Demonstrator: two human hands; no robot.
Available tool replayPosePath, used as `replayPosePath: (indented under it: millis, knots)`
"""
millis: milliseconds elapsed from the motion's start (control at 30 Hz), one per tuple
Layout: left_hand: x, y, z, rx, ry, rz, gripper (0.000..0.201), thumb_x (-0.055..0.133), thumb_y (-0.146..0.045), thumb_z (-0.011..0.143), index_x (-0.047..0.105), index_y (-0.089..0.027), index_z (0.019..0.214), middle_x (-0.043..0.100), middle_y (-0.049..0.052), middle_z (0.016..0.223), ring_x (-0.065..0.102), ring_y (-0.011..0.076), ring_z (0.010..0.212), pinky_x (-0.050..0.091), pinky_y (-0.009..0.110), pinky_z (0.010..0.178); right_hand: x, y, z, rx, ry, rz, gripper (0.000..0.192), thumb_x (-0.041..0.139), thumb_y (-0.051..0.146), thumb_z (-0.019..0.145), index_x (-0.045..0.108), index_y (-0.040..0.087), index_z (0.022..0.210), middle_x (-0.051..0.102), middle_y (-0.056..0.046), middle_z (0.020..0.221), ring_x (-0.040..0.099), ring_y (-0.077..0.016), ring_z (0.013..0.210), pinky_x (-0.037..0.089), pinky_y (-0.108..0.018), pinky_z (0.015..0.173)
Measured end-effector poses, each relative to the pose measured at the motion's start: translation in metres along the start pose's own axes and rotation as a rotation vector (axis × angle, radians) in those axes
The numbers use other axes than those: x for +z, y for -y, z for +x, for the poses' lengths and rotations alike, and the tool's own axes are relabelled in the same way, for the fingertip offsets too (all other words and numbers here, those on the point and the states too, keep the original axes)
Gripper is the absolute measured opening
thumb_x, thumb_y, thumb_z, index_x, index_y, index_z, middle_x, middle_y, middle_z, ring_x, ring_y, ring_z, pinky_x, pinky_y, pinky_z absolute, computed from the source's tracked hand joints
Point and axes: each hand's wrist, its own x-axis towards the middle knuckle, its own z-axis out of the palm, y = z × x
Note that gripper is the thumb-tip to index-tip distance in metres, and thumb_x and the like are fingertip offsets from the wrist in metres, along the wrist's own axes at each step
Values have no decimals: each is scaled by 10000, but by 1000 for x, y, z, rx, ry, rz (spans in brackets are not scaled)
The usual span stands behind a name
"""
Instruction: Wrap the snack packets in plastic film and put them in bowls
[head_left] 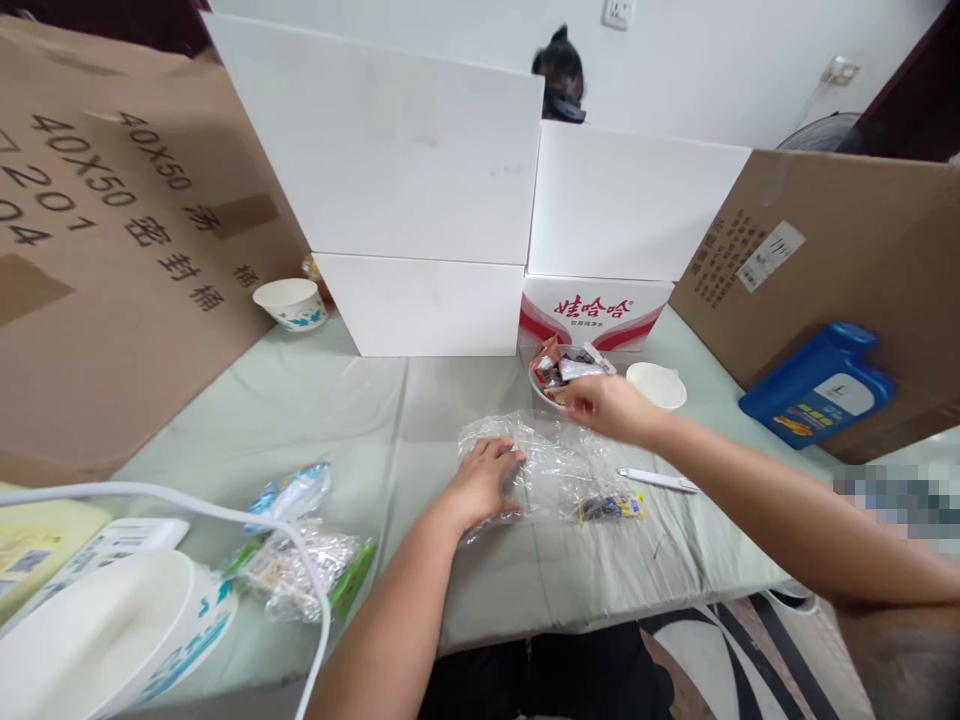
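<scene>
My left hand (491, 480) rests on a clear plastic bag (540, 450) on the table, its fingers spread. At the front rim of a white bowl (536, 390), my right hand (604, 405) has its fingers curled together; what they hold, if anything, is hidden. Several small wrapped packets (577, 368) fill that bowl, some red, some silvery. Below the right forearm lies a white pen-like tool (656, 480). A small dark packet with yellow ends (611, 507) lies at the right edge of the plastic.
White boxes (435, 150) and cardboard boxes (817, 260) wall in the table. A blue bottle (817, 385) leans at right beyond a white lid (656, 385). At left are paper bowls (291, 305), packaged goods (300, 570) and a white cable (150, 490). A person (561, 75) is behind the boxes.
</scene>
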Motion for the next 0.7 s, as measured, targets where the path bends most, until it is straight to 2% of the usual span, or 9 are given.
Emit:
replayPosePath:
  millis: [67,133,267,400,500,600,700]
  knots:
    - [0,-1,0,1,-11,1,746,851,-287,556,585,-294,1253,450,85,1441,359,321,1358,325,459,1113,18,7,-36,-59,290,-23,185,685,297,791,665,206,951,698,-49,906,642,-206,801,442,-290,681]
    - [-1,-3,0,-12,-5,4,741,838,-291,556,588,-295,1253,453,77,1435,373,326,1341,333,459,1106,37,9,-65,-65,421,-21,205,675,262,793,655,197,986,699,-62,945,650,-219,849,444,-294,697]
    - [-2,-5,-1,-7,-3,-8,754,830,-323,545,586,-285,1258,457,77,1428,369,332,1336,335,462,1104,56,1,-96,-98,432,74,273,638,197,779,623,208,1052,684,-53,994,640,-213,924,456,-294,757]
    - [-2,-5,-2,-11,-7,-16,751,827,-330,554,585,-272,1263,452,84,1436,355,332,1351,327,463,1112,50,-6,-103,-141,420,55,311,612,118,689,628,186,992,663,-74,957,627,-224,905,470,-316,774]
    - [-1,-4,-3,-12,-4,-4,753,826,-326,567,579,-262,1276,442,91,1449,339,328,1367,318,457,1122,34,-16,-100,-68,240,182,479,558,107,684,578,178,1157,658,-73,969,623,-201,858,490,-320,768]
    - [-1,-5,-3,-13,-3,16,769,834,-319,569,571,-251,1289,443,105,1451,335,333,1373,317,461,1126,15,-37,-88,80,-109,347,586,530,193,784,424,216,1360,633,-43,938,606,-172,779,512,-326,748]
    - [-2,-5,-2,-13,6,39,786,836,-313,577,562,-226,1309,446,120,1448,342,334,1368,318,457,1128,2,-60,-67,207,-443,438,516,531,301,840,418,226,1338,602,-40,917,597,-183,799,522,-340,743]
